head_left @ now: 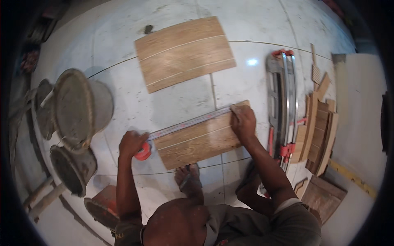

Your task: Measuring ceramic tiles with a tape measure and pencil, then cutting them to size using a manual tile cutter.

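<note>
A wood-grain plank tile (197, 145) lies on the floor near my feet, with a measuring tape (188, 122) stretched along its upper long edge. My left hand (131, 143) is closed on the red tape measure case (143, 154) just off the tile's left end. My right hand (243, 123) is closed at the other end, pinching the tape at the tile's upper right corner. A second wood-grain tile (184, 53) lies farther forward, lined up roughly parallel.
Grey buckets and basins (82, 106) stand at the left. A long tile cutter (289, 102) lies at the right beside stacked offcuts (318, 135). The white tiled floor (111, 49) surrounds them. My bare foot (184, 180) is below the nearer tile.
</note>
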A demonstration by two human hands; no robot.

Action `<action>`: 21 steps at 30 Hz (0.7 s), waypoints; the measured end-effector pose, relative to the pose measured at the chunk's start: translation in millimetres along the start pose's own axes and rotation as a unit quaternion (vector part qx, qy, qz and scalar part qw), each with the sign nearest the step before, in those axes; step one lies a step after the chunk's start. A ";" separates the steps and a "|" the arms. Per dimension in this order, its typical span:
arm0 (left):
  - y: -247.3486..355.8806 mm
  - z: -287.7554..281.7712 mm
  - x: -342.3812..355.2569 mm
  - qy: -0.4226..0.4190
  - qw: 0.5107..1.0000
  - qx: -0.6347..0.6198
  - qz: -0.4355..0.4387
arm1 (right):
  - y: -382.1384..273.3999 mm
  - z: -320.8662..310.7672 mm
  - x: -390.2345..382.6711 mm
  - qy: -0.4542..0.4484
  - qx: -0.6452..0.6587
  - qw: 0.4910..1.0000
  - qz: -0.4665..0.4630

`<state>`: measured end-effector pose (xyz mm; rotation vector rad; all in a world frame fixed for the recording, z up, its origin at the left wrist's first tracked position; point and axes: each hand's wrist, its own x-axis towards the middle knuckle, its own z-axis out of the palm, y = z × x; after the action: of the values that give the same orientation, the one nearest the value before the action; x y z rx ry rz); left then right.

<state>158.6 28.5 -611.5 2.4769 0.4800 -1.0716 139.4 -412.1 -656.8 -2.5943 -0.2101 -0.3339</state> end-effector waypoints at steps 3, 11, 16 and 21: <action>2.6 0.7 -3.7 0.025 1.000 0.010 0.004 | -2.4 -6.1 -1.7 0.027 -0.006 0.999 -0.022; 6.3 0.3 -4.1 0.008 0.998 -0.043 -0.047 | -2.2 -4.3 5.1 0.027 -0.007 1.000 -0.012; 9.1 0.5 -5.6 0.031 0.998 -0.031 -0.047 | -1.3 -6.2 -2.1 0.031 0.001 0.999 -0.020; 9.5 2.3 -4.2 0.023 0.998 -0.025 -0.046 | 1.1 -4.7 -8.9 0.040 0.000 0.999 -0.014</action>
<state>158.8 18.5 -607.8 2.4607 0.6320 -1.0265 130.1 -416.2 -655.8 -2.5737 -0.2184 -0.4474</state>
